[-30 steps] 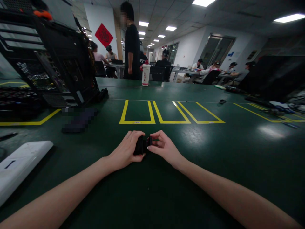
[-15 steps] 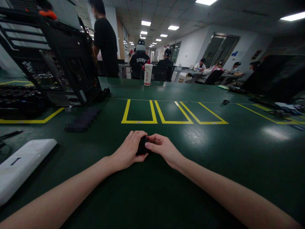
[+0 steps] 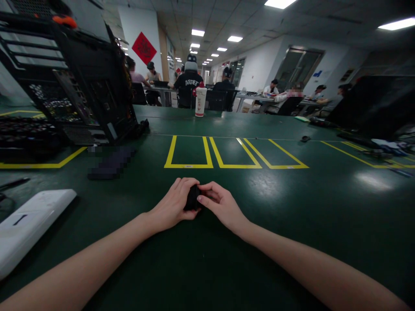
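A small black object (image 3: 192,198) rests on the green table (image 3: 207,268) between my hands, partly hidden by the fingers. My left hand (image 3: 175,202) is wrapped round its left side, fingers over the top and thumb along the near edge. At its right side, the thumb and fingertips of my right hand (image 3: 222,205) pinch at the object's edge. Just beyond the hands, yellow tape outlines (image 3: 189,166) mark the table.
A black open computer case (image 3: 94,86) stands at the back left, with a blurred dark item (image 3: 112,164) before it. A white device (image 3: 35,224) lies at left. A white cup (image 3: 200,103) stands far back; a dark monitor (image 3: 376,108) is at right. People sit beyond.
The standing person at the back left is out of view, showing a red wall decoration and seated people. My hands have barely moved; the fingers of my right hand are slightly more bent.
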A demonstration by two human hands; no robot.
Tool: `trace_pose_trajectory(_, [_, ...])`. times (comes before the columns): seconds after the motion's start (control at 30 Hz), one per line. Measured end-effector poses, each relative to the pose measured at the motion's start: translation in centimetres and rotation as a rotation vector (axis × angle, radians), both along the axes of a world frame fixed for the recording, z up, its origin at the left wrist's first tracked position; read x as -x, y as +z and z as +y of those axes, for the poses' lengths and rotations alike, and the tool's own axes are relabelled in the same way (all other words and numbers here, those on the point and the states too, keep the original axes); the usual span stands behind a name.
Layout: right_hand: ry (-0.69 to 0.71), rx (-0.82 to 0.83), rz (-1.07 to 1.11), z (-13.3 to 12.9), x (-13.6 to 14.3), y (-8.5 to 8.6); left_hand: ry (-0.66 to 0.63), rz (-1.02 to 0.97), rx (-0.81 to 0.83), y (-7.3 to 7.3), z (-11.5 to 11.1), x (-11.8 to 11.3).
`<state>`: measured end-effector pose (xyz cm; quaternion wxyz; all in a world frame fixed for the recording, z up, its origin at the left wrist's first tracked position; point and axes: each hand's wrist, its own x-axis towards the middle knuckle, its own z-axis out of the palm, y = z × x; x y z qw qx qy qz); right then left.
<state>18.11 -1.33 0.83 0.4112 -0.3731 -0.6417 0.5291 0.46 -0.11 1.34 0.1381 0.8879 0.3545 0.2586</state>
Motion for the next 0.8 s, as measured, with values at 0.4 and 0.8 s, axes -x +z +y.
trace_pose_trajectory(0.4, [0.055,0.058,-0.018,0.11,-0.25,0.12,0.002,-0.004,0.016,0.06,-0.01,0.04])
trace_pose_trajectory(0.8, [-0.021,0.013,-0.060,0.55,0.09,-0.48,-0.002,0.015,0.030,0.17,-0.17,-0.09])
